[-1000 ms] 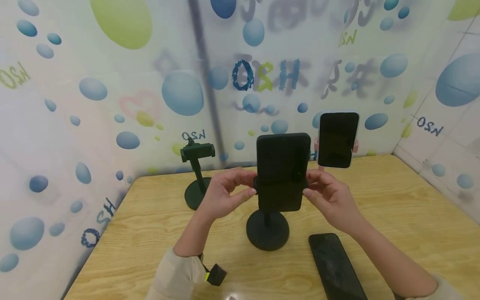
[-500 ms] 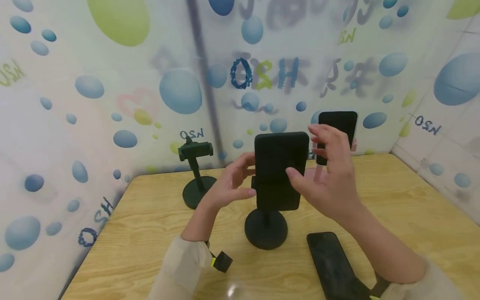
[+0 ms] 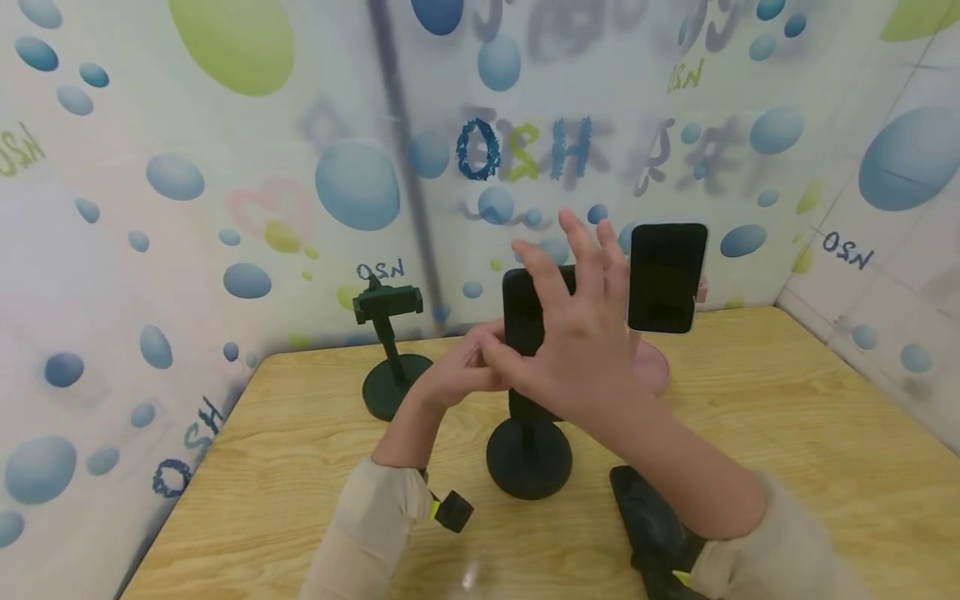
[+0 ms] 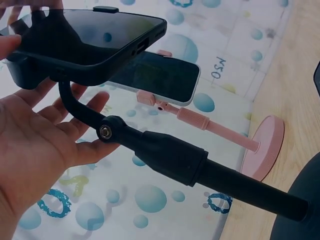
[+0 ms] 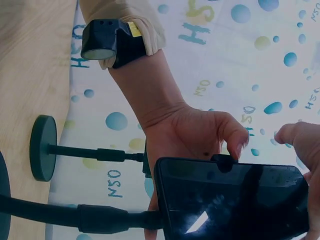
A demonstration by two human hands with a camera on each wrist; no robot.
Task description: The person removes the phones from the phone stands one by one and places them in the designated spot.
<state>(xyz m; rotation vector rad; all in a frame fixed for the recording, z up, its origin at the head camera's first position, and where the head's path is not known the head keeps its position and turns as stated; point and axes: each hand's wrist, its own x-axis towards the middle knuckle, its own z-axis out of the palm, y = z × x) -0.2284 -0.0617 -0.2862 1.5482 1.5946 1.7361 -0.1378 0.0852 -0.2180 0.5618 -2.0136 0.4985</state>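
Observation:
A black smartphone [image 3: 522, 304] sits upright in the clamp of a black phone stand [image 3: 528, 460]. My left hand [image 3: 461, 367] is at the phone's left edge; in the left wrist view its loosely bent fingers lie behind the phone, by the stand's joint [image 4: 111, 129]. In the right wrist view, a fingertip of that hand is close to the clamp's black end [image 5: 225, 159]. My right hand [image 3: 588, 342] reaches across in front of the screen with fingers spread, covering much of the phone. Its thumb overlaps the left hand in the head view.
A dark green phone stand [image 3: 387, 304] with no phone stands at the back left. Behind on the right, a pink stand [image 3: 654, 367] holds a white-edged phone [image 3: 667, 279]. Another black phone [image 3: 645, 504] lies on the wooden table [image 3: 300, 467], partly under my right forearm.
My right hand has let go of the clamp's right side and swung left across the screen, fingers spreading. The left hand's pinch has loosened, staying at the left edge. The stand stays in place.

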